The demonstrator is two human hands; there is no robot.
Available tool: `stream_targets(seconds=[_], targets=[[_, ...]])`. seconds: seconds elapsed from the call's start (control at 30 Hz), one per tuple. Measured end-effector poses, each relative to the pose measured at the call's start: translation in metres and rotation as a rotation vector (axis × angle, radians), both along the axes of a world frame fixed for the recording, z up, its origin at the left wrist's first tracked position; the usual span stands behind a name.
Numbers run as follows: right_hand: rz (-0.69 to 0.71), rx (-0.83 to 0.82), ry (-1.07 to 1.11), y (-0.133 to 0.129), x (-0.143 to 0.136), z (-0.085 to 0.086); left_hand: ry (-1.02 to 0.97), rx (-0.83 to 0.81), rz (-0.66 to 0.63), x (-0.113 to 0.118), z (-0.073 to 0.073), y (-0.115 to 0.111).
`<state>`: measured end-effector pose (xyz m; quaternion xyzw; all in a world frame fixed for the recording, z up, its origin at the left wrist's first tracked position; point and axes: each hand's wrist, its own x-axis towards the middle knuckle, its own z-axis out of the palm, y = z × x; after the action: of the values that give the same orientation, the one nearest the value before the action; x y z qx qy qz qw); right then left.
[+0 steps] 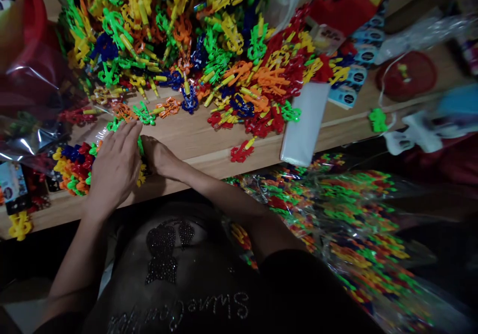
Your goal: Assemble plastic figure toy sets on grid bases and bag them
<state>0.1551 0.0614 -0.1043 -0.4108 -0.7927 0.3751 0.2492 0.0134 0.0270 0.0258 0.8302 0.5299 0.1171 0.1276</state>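
My left hand (117, 162) lies over a bundle of small plastic figures (76, 167) in red, yellow, blue, green and orange, its fingers stretched out side by side. Against its right side is my right hand (159, 157), bent toward the left one; its fingers are mostly hidden, and what they hold, if anything, does not show. Bits of green and yellow plastic peek out between the two hands. Just beyond the fingertips, a green figure (144, 113) and an orange figure (168, 107) rest on the wooden table (186, 145).
A large heap of coloured figures (220, 40) covers the far side. A clear bag (33, 100) stands at left. On the right are flat plastic sleeves (304, 125), blue printed cards (354, 75) and a red lid (407, 75). Filled bags (358, 194) sit below the table edge.
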Motion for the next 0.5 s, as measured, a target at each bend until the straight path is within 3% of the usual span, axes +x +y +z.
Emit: stream_targets(seconds=[0.13, 0.23, 0.3, 0.37, 0.5], targets=[[0.064, 0.013, -0.081, 0.006, -0.003, 0.005, 0.031, -0.002, -0.029, 0.002, 0.001, 0.001], [0.172, 0.023, -0.024, 0.033, 0.014, 0.019, 0.055, 0.009, -0.033, 0.001, 0.0, 0.001], [0.086, 0.055, -0.041, 0.055, 0.029, 0.029, 0.059, 0.027, -0.019, 0.001, -0.002, 0.001], [-0.09, 0.081, -0.107, 0.072, 0.042, 0.036, 0.063, 0.045, -0.004, 0.001, -0.003, 0.002], [-0.273, 0.061, -0.261, 0.071, 0.058, 0.036, 0.068, 0.073, 0.047, 0.001, -0.006, 0.005]])
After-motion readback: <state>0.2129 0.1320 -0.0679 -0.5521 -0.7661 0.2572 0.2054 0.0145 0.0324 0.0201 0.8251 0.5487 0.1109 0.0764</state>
